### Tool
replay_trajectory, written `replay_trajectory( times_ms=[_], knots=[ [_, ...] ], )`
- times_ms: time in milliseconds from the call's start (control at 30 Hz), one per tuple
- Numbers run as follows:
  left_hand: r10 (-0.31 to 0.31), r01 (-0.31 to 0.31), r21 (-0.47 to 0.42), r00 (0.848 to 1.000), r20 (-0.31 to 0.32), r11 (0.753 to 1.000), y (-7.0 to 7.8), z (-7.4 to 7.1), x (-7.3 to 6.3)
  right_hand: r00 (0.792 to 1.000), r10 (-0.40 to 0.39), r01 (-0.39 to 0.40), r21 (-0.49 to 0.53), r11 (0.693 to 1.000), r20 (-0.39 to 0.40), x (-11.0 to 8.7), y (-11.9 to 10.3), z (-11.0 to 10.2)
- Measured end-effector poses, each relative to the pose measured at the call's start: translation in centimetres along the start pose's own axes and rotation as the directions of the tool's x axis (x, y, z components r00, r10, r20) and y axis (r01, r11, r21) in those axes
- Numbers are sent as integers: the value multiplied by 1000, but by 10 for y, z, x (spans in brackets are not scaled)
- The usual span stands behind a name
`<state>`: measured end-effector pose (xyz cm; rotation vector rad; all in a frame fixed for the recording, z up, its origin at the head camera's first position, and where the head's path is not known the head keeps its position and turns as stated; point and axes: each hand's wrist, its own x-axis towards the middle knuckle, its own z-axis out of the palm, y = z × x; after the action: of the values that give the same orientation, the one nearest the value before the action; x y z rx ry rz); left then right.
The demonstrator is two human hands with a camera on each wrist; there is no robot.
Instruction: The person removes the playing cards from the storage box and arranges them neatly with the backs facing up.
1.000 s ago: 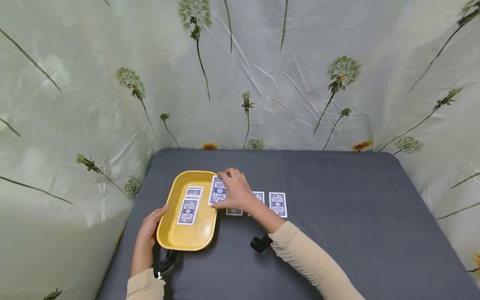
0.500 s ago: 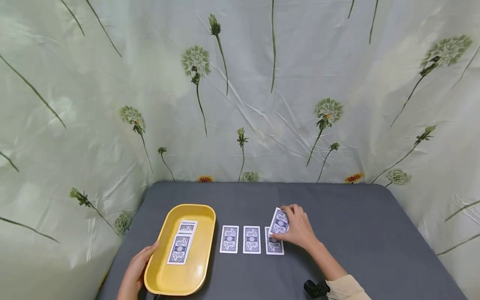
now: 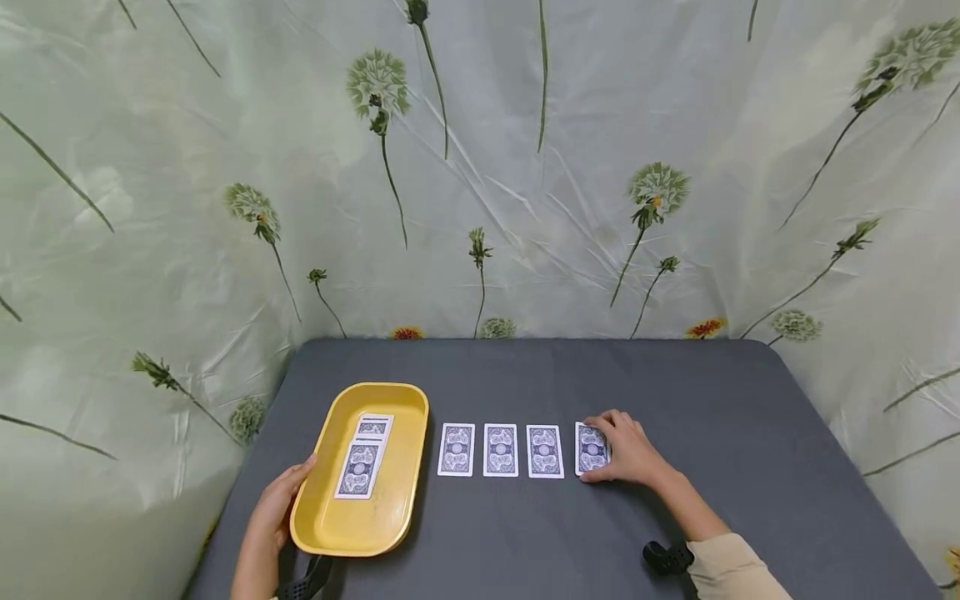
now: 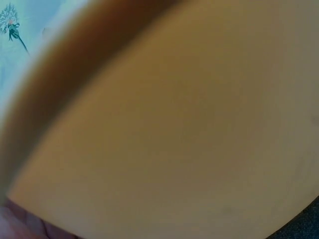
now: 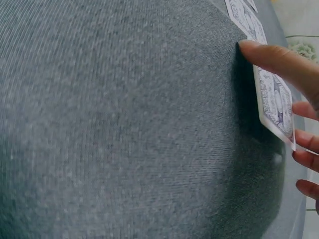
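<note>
My right hand (image 3: 626,450) pinches a playing card (image 3: 591,450) between thumb and fingers at the right end of a row, its patterned blue back up. In the right wrist view that card (image 5: 276,102) sits close over the grey cloth, the thumb on its near edge. Three more face-down cards, the nearest being a card (image 3: 545,452), lie in line to its left. A yellow tray (image 3: 408,500) is gripped at its left side by my left hand (image 3: 279,504). Inside it, several overlapping face-down cards (image 3: 360,468) rest. The tray's underside (image 4: 189,119) fills the left wrist view.
A grey cloth-covered table (image 3: 525,542) lies under everything. Behind it hangs a pale curtain (image 3: 570,275) printed with dandelions, meeting the table's far edge. Black camera mounts sit on both wrists, the right mount (image 3: 667,558) just over the cloth.
My right hand has carried a card from over the tray rightward, past the row, and lowered it at the right end. The left hand keeps hold of the tray. The head view has shifted.
</note>
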<state>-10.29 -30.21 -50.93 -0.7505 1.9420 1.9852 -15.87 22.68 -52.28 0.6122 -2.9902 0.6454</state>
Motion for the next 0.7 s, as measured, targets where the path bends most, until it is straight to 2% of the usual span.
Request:
replay_trajectory(
  times_ms=[133,400,567,700],
  knots=[
    [11,-11,0,1000,-2,1000,0,3,3,999,-37,37,9,999,26,-1,6,1],
    [-8,8,-18,1000,12,1000,5,3,10,994,-32,30,14,999,108,6,10,-3],
    [-3,4,-23,1000,27,1000,7,4,10,995,-44,43,4,999,85,5,13,0],
    [-20,21,-11,999,29,1000,1,2,7,996,-56,55,13,998,74,-1,14,6]
  ],
)
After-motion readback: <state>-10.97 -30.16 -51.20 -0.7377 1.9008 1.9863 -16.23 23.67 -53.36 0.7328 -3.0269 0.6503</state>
